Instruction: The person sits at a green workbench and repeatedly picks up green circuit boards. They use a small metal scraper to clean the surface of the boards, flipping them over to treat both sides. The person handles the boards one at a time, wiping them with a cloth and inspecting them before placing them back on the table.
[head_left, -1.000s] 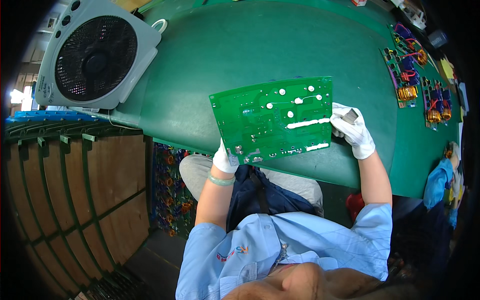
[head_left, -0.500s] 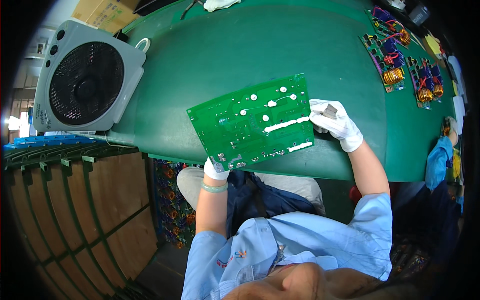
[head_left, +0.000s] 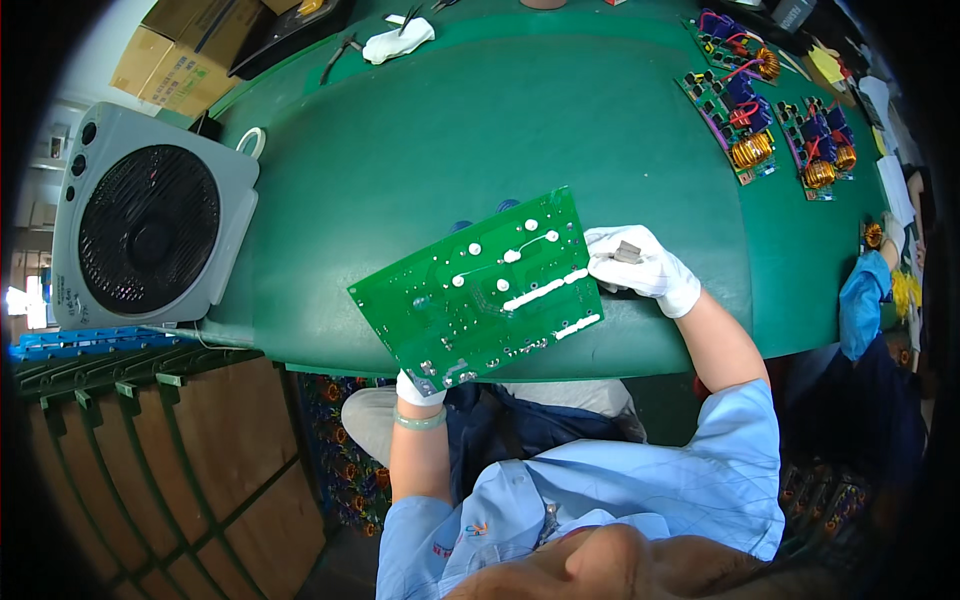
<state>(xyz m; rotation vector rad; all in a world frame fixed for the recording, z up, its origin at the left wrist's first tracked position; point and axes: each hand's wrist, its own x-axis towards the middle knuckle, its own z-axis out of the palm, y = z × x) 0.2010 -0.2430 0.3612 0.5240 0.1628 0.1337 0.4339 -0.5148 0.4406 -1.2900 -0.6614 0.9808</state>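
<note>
A green circuit board (head_left: 470, 285) is tilted up over the front of the table, its soldered side showing several white blobs and two white strips. My left hand (head_left: 420, 388), in a white glove, grips its lower left corner; the board hides most of those fingers. At the board's right edge is my gloved right hand (head_left: 650, 270), closed with a small grey block (head_left: 628, 252) between its fingers. Its fingertips meet the board's edge, and whether they also pinch it I cannot tell. Dark blue round parts (head_left: 508, 205) peek out behind the top edge.
A grey box fan (head_left: 150, 220) stands at the left of the green table (head_left: 450, 120). Boards with copper coils (head_left: 750, 150) lie at the far right. A white glove (head_left: 398, 40) and cardboard boxes (head_left: 180, 65) are at the back. Another person's blue sleeve (head_left: 862, 300) shows at right.
The whole view has shifted, so the table, fan and boards sit lower and further left in the picture. Both hands keep their places on the board and the grey block.
</note>
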